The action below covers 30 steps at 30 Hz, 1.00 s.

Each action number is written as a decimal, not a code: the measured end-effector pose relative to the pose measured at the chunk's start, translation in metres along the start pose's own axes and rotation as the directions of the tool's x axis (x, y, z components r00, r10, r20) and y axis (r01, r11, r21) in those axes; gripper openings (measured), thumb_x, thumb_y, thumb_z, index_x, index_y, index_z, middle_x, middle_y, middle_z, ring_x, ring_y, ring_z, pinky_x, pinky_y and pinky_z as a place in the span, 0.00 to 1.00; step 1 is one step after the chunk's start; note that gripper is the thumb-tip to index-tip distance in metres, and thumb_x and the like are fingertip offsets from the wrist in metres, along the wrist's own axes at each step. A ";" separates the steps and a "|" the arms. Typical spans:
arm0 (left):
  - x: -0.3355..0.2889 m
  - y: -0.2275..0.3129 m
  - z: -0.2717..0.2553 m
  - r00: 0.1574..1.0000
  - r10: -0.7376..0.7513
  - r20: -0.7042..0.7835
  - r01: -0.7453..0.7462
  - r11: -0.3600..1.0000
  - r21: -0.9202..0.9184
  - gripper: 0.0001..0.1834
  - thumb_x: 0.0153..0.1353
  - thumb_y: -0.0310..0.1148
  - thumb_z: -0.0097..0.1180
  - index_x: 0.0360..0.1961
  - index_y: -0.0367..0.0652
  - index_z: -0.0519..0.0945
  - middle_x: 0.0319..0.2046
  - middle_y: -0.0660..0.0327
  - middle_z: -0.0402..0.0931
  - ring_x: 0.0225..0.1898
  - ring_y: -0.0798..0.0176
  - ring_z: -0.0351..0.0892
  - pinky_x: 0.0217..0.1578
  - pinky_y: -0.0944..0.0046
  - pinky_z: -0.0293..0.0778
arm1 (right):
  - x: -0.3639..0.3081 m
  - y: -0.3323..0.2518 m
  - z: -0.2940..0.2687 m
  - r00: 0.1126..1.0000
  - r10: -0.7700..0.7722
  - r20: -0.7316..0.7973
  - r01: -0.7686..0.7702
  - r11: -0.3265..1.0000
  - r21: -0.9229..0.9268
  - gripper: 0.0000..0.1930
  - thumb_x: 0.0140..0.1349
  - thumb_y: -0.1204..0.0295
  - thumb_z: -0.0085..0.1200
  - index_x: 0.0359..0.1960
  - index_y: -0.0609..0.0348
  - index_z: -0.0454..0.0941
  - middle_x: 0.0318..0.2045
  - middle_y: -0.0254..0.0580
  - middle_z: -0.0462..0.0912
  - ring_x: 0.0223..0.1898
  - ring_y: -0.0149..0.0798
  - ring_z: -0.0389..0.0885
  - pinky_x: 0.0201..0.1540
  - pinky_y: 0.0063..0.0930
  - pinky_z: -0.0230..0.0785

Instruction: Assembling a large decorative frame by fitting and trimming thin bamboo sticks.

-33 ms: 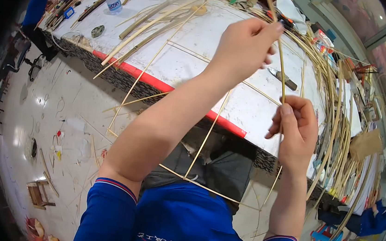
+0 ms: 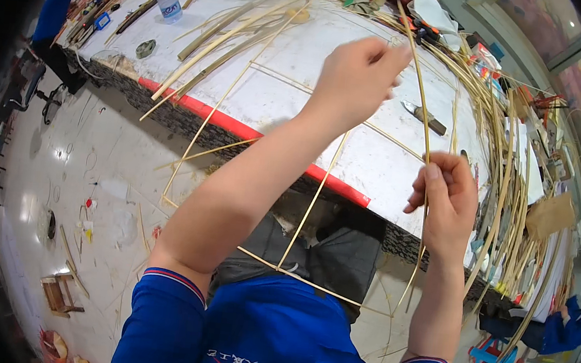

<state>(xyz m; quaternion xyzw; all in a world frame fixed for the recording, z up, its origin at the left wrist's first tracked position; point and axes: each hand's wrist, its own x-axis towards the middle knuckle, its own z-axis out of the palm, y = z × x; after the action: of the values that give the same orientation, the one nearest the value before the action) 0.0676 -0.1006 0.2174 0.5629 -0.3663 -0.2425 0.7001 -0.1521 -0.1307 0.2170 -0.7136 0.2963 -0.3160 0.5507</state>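
Observation:
My right hand (image 2: 446, 196) pinches a long thin bamboo strip (image 2: 422, 89) between thumb and fingers. The strip rises from that hand, tilted slightly left, toward the far side of the table. Just left of its upper part is my left hand (image 2: 360, 80), blurred, with loosely curled fingers and a gap between it and the strip. Beneath my arms a frame of thin bamboo sticks (image 2: 312, 202) spans the table edge and my lap. A short knife (image 2: 425, 117) lies on the table, right of the strip.
The white table (image 2: 289, 122) has a red-taped edge (image 2: 206, 112). Bamboo strips (image 2: 230, 43) lie at left, and a long bundle (image 2: 502, 202) curves along the right. A water bottle (image 2: 168, 2) stands far left. One person (image 2: 55, 8) is at far left, another (image 2: 566, 330) at far right.
My left hand has let go of the strip's upper part and moved slightly left and down. My right hand still holds the strip, a little lower.

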 end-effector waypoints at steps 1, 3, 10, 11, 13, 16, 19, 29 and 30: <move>0.002 -0.026 -0.006 0.998 0.055 -0.026 -0.048 0.972 0.232 0.16 0.68 0.43 0.65 0.37 0.38 0.85 0.27 0.62 0.81 0.29 0.67 0.81 0.33 0.65 0.77 | -0.004 0.016 -0.010 0.998 0.038 -0.054 -0.042 0.996 -0.077 0.07 0.78 0.73 0.48 0.49 0.64 0.74 0.30 0.35 0.77 0.26 0.24 0.74 0.28 0.21 0.73; -0.007 -0.073 -0.020 0.997 0.073 0.032 -0.078 0.807 0.586 0.13 0.62 0.41 0.66 0.38 0.42 0.86 0.33 0.53 0.84 0.37 0.48 0.85 0.41 0.51 0.80 | -0.015 0.059 -0.027 0.994 0.077 -0.071 -0.096 0.946 -0.309 0.07 0.76 0.73 0.51 0.48 0.63 0.76 0.27 0.37 0.80 0.27 0.25 0.78 0.30 0.25 0.74; -0.025 -0.149 -0.021 0.990 0.087 0.113 -0.142 0.562 0.815 0.14 0.61 0.40 0.67 0.39 0.40 0.87 0.40 0.51 0.84 0.46 0.45 0.83 0.48 0.47 0.79 | -0.026 0.143 -0.005 0.974 -0.227 0.018 0.176 0.703 -0.689 0.05 0.69 0.77 0.56 0.44 0.61 0.77 0.39 0.54 0.82 0.37 0.61 0.84 0.39 0.48 0.76; -0.026 -0.152 -0.020 0.988 0.099 0.119 -0.154 0.549 0.822 0.14 0.61 0.39 0.67 0.39 0.40 0.87 0.40 0.51 0.84 0.46 0.45 0.83 0.48 0.48 0.79 | -0.028 0.146 -0.002 0.971 -0.238 0.017 0.178 0.674 -0.717 0.05 0.68 0.77 0.56 0.44 0.61 0.78 0.38 0.53 0.80 0.37 0.60 0.83 0.39 0.48 0.76; -0.024 -0.157 -0.019 0.986 0.108 0.125 -0.164 0.535 0.829 0.13 0.60 0.39 0.67 0.39 0.39 0.87 0.40 0.51 0.84 0.47 0.45 0.83 0.49 0.48 0.79 | -0.030 0.150 -0.001 0.969 -0.246 0.016 0.176 0.645 -0.743 0.05 0.68 0.77 0.57 0.43 0.60 0.78 0.37 0.52 0.79 0.37 0.59 0.82 0.38 0.49 0.75; -0.019 -0.165 -0.017 0.980 0.145 0.136 -0.194 0.547 0.815 0.11 0.61 0.37 0.66 0.36 0.40 0.87 0.38 0.51 0.83 0.45 0.45 0.82 0.47 0.48 0.79 | -0.037 0.154 -0.001 0.956 -0.288 0.048 0.213 0.576 -0.789 0.05 0.67 0.78 0.57 0.43 0.60 0.78 0.36 0.51 0.76 0.36 0.58 0.80 0.38 0.48 0.74; -0.014 -0.170 -0.014 0.981 0.145 0.129 -0.188 0.557 0.809 0.08 0.60 0.34 0.66 0.34 0.40 0.86 0.35 0.53 0.82 0.44 0.45 0.82 0.45 0.47 0.78 | -0.039 0.150 0.002 0.962 -0.272 -0.015 0.150 0.573 -0.806 0.04 0.67 0.79 0.57 0.41 0.61 0.79 0.36 0.51 0.78 0.36 0.56 0.80 0.38 0.45 0.73; -0.005 -0.180 -0.013 0.980 0.164 0.114 -0.186 0.535 0.824 0.04 0.60 0.30 0.62 0.32 0.41 0.84 0.34 0.52 0.81 0.41 0.44 0.82 0.42 0.46 0.79 | -0.031 0.156 0.005 0.964 -0.265 0.003 0.127 0.452 -0.883 0.09 0.56 0.79 0.61 0.39 0.60 0.77 0.37 0.48 0.75 0.41 0.53 0.78 0.38 0.47 0.75; -0.004 -0.180 -0.013 0.982 0.151 0.112 -0.176 0.537 0.825 0.04 0.61 0.29 0.61 0.32 0.41 0.84 0.34 0.52 0.81 0.41 0.44 0.82 0.42 0.46 0.79 | -0.031 0.155 0.005 0.958 -0.287 0.031 0.156 0.424 -0.892 0.09 0.55 0.79 0.61 0.38 0.60 0.77 0.37 0.48 0.75 0.42 0.53 0.77 0.38 0.46 0.75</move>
<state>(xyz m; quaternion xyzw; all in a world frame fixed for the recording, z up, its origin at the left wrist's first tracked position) 0.0887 -0.1346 0.0413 0.7864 -0.4975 0.0180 0.3657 -0.1793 -0.1383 0.0611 -0.9061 0.3544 -0.2289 0.0320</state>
